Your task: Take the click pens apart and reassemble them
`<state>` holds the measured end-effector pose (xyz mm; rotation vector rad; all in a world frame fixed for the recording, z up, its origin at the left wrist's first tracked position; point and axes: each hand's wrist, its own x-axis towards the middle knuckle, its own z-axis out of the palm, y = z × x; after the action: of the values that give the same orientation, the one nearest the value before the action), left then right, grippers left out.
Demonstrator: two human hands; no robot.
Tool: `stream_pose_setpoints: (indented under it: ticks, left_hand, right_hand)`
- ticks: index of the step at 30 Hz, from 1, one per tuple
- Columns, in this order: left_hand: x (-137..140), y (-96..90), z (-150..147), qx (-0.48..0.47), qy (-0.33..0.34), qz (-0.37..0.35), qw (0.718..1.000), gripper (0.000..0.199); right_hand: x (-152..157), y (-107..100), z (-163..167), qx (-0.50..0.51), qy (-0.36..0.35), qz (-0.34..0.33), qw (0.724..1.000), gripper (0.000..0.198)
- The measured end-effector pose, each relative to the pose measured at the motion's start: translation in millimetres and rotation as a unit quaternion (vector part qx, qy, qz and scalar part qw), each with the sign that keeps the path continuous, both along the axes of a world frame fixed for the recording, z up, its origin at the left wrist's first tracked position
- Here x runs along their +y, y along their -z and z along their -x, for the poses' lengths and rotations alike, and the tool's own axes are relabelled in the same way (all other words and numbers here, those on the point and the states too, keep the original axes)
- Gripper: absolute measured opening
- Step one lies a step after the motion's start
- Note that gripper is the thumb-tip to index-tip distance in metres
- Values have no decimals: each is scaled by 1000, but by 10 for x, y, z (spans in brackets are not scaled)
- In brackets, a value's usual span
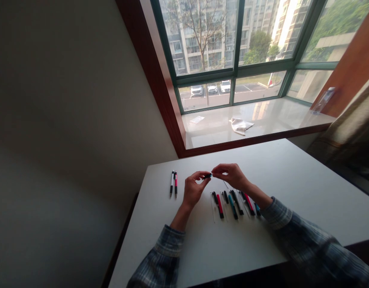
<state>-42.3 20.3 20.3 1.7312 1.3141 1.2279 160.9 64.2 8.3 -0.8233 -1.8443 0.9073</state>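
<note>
My left hand [194,190] pinches a short black pen part [206,176] between thumb and fingers above the white table. My right hand [230,175] is closed in a pinch at the far end of that part; what its fingertips hold is too small to make out. Below the hands lies a row of pen pieces: a red barrel [220,206], a teal barrel [232,207], a black cap-like piece [226,197] and several thin pale refills [212,208]. My right forearm partly covers the row's right end. To the left, a white pen [172,184] and a red pen [176,184] lie side by side.
The white table [160,248] meets a wood-framed window sill [214,134] at its back. A crumpled white cloth [241,125], a flat paper packet [197,119] and a clear bottle [322,101] are on the sill. A curtain [343,128] hangs at the right, a wall [67,140] stands left.
</note>
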Motion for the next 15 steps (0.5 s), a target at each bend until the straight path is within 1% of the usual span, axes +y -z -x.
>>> stream_pose_setpoints:
  ticks: [2, 4, 5, 7, 9, 10, 12, 15]
  left_hand:
    - [2, -3, -2, -8, 1, 4, 1000, 24]
    - [13, 6, -3, -26, 0, 14, 1000, 24]
    - [23, 14, -2, -45, -1, 24, 999, 25]
    - [48, 34, 8, -107, -6, 52, 993, 28]
    - [79, 54, 32, -183, -15, 78, 980, 31]
    - [95, 63, 48, -218, -20, 85, 972, 32]
    - [125, 78, 83, -270, -32, 87, 958, 34]
    - [158, 94, 120, -304, -48, 83, 948, 35]
  right_hand:
    - [-12, -35, -4, -3, -17, 0, 1000, 25]
    - [-6, -75, -33, -17, -3, -8, 1000, 29]
    - [6, -90, -60, -34, 23, -20, 999, 29]
    - [46, -93, -134, -93, 99, -51, 989, 27]
    - [92, -53, -214, -175, 156, -71, 970, 27]
    - [109, -20, -246, -216, 167, -73, 959, 27]
    - [126, 57, -280, -284, 163, -62, 943, 25]
    - [101, 140, -240, -349, 137, -37, 926, 16]
